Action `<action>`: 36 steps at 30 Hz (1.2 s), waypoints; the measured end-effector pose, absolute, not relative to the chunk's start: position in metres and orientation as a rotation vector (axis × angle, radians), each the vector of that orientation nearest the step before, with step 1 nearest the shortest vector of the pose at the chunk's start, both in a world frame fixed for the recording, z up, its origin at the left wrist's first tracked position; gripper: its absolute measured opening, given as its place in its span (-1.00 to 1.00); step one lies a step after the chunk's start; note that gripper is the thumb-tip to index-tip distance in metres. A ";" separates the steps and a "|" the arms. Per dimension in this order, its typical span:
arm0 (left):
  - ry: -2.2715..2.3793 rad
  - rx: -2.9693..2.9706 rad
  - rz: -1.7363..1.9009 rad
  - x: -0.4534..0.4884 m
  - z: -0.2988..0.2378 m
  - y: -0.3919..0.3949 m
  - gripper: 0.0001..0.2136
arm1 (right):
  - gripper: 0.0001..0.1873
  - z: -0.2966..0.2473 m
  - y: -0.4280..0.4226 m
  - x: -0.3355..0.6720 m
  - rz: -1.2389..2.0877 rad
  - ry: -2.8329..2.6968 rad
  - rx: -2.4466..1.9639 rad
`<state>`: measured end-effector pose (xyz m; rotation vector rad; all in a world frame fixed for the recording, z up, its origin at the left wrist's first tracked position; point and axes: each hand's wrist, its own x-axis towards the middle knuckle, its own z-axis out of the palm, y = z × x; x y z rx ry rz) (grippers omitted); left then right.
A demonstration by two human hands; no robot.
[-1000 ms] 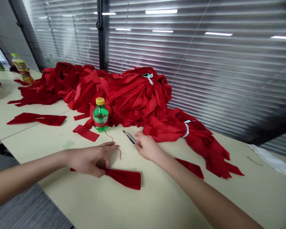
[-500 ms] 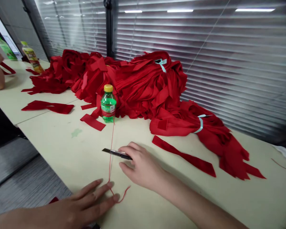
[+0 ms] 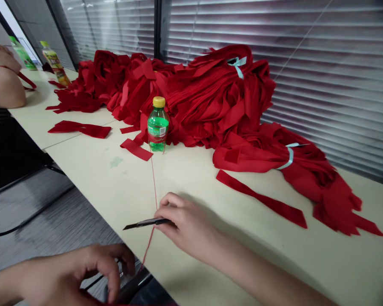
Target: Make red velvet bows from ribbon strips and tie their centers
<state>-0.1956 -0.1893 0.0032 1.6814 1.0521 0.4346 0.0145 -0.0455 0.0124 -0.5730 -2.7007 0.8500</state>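
While right hand (image 3: 187, 223) grips knife (image 3: 147, 222) | red thread (image 3: 153, 180) runs from bottle (image 3: 158, 125)

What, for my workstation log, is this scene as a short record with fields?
Right hand: holds a utility knife, blade toward picture left
Left hand: by the near edge of the table; grip unclear
Red thread: runs from the yellow-capped green bottle past the right fingertips toward the left hand
Fabric: red strips heaped behind the bottle, two bundles tied with light-blue ribbon
Background: window blinds
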 end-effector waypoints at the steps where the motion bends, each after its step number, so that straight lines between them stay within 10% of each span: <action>1: 1.042 1.605 0.445 -0.196 0.007 -0.186 -0.84 | -0.94 0.013 -0.046 0.013 0.842 -2.708 -0.582; 36: 1.032 2.792 0.575 -0.170 -0.035 -0.203 -0.74 | -0.88 0.000 -0.047 0.009 0.903 -2.503 -0.616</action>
